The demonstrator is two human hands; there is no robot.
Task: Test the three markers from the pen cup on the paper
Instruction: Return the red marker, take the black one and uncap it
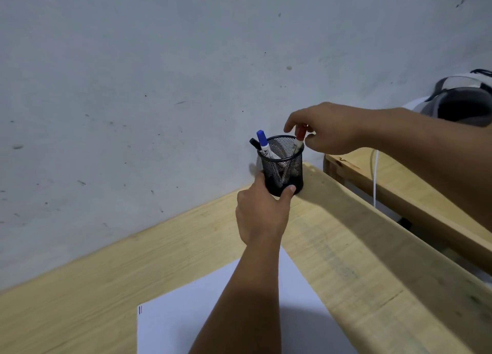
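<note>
A black mesh pen cup [283,164] stands at the far corner of the wooden desk, against the wall. My left hand [262,214] grips its base, thumb on the front. Three markers lean inside: a blue-capped marker [264,142], a black-capped marker [255,144] behind it, and a red-capped marker [300,136] on the right. My right hand [326,128] pinches the red marker's cap, the marker still standing in the cup. A white sheet of paper [186,313] lies on the desk near me, partly hidden by my left forearm.
The light wooden desk [80,295] meets a grey wall [133,87]. A raised wooden rail [372,242] runs along the desk's right side. Beyond it is another wooden surface [415,194] with a white cable [376,175], and a grey backpack [463,103] at far right.
</note>
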